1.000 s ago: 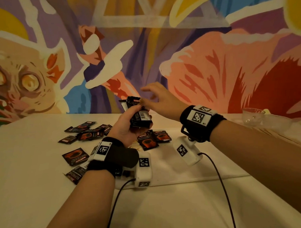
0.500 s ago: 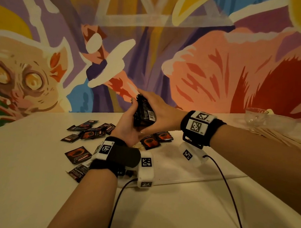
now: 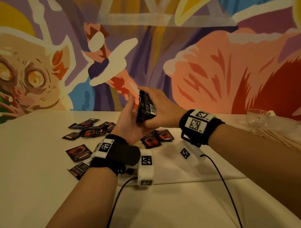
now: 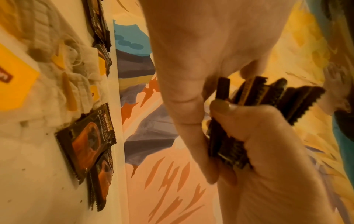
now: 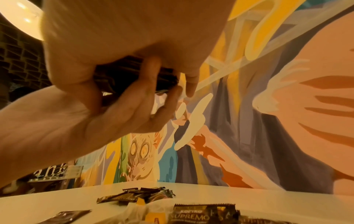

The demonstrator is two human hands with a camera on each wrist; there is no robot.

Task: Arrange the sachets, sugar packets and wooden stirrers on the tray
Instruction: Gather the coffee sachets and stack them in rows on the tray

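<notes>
Both my hands hold one stack of black sachets (image 3: 146, 107) upright above the table. My left hand (image 3: 128, 120) cups its left side, with the thumb along the stack's edge (image 4: 247, 104). My right hand (image 3: 161, 109) grips it from the right, thumb over the near edge. In the right wrist view the left hand's fingers (image 5: 151, 75) lie across the stack (image 5: 122, 74). Loose sachets (image 3: 90, 128) lie scattered at the left, one (image 3: 78, 152) near my left wrist. Two more (image 3: 156, 137) lie on the white tray (image 3: 174, 169). Wooden stirrers (image 3: 285, 140) lie at the right.
A clear glass cup (image 3: 257, 117) stands at the far right by the stirrers. Tea bags with yellow tags (image 4: 63, 68) lie beside the sachets under my left wrist. The painted wall runs along the table's far edge. Cables trail from both wrists over the table.
My right hand, open above the stack a second ago, has come down and closed round it. The stack now stands more upright between both hands.
</notes>
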